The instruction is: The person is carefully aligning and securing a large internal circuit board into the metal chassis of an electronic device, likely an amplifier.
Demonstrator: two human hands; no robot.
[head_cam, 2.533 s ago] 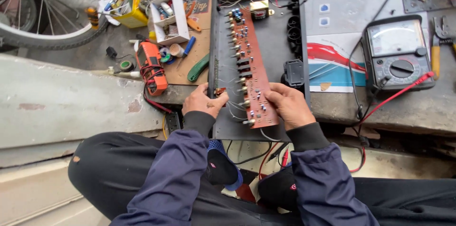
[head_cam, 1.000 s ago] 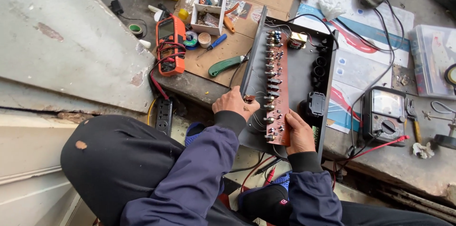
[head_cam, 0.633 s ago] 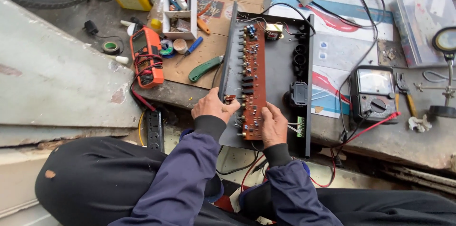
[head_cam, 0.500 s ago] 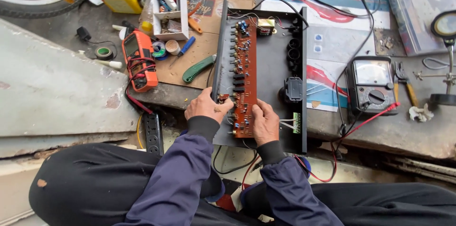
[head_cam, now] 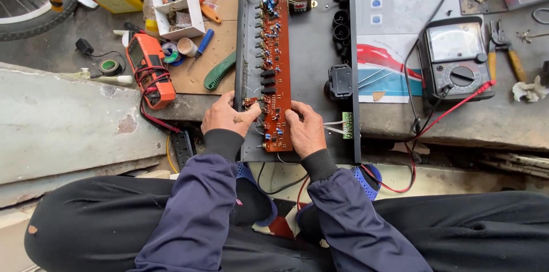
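Outdoors, 2 hands work at the near end of a brown circuit board (head_cam: 274,72) on a rough concrete slab (head_cam: 63,123). Left hand (head_cam: 230,116) curls its fingers onto the board's left edge, pinching it; right hand (head_cam: 306,129) lies palm down, fingers pressed together on the board's right edge. Long and narrow, the board runs straight away from the person inside a black metal chassis (head_cam: 314,49). Left of the chassis lie a green-handled tool (head_cam: 219,71) and an orange clamp meter (head_cam: 150,70); right of it sits an analog multimeter (head_cam: 457,58) beside pliers (head_cam: 506,49).
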